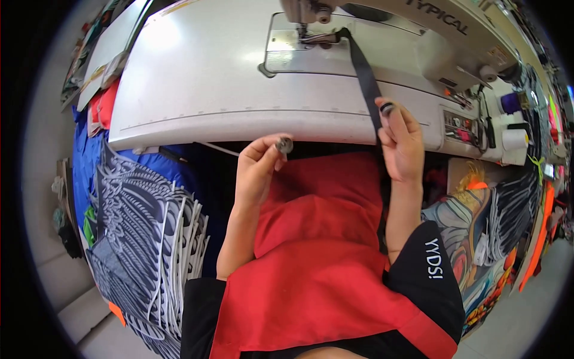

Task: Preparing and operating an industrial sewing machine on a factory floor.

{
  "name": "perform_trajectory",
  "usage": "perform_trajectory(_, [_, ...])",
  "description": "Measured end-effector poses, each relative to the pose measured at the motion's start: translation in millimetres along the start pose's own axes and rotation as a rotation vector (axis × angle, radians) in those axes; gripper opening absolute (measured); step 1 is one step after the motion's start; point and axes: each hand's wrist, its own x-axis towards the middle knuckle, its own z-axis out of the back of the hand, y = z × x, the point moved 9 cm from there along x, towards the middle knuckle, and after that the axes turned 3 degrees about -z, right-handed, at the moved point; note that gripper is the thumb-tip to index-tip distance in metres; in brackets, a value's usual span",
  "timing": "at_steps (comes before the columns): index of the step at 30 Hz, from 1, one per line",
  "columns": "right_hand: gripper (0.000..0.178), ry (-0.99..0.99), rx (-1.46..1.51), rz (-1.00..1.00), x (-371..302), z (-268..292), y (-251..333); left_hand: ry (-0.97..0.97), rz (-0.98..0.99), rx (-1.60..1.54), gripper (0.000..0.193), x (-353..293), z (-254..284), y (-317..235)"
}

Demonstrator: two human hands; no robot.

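My left hand point(256, 163) is closed in front of the table's near edge, pinching a small round metal bobbin case point(284, 145). Farther right and a little higher, my right hand point(403, 146) grips a small bobbin point(387, 109) with dark thread between thumb and fingertips. The two pieces are well apart. A dark fabric strip point(362, 67) comes out of the metal folder point(323, 38) by the sewing machine's needle point(303, 30). It hangs over the table edge, passing just beside my right fingers.
The white sewing machine table point(197, 78) spans the space ahead of me. Stacked patterned grey pieces point(140, 239) with white edging lie at left over blue fabric point(81, 143). More patterned fabric point(460, 221) lies at right. Small tools fill a recessed tray point(460, 127) near a white thread spool point(515, 139).
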Motion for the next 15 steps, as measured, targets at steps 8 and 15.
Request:
perform_trajectory(8, [0.010,0.148,-0.394,-0.247,-5,-55,-76,-0.114,-0.057,-0.235,0.016,1,0,-3])
perform_trajectory(15, [0.009,0.201,-0.247,-0.240,2,-63,-97,-0.102,-0.154,-0.111,0.018,0,0,-10])
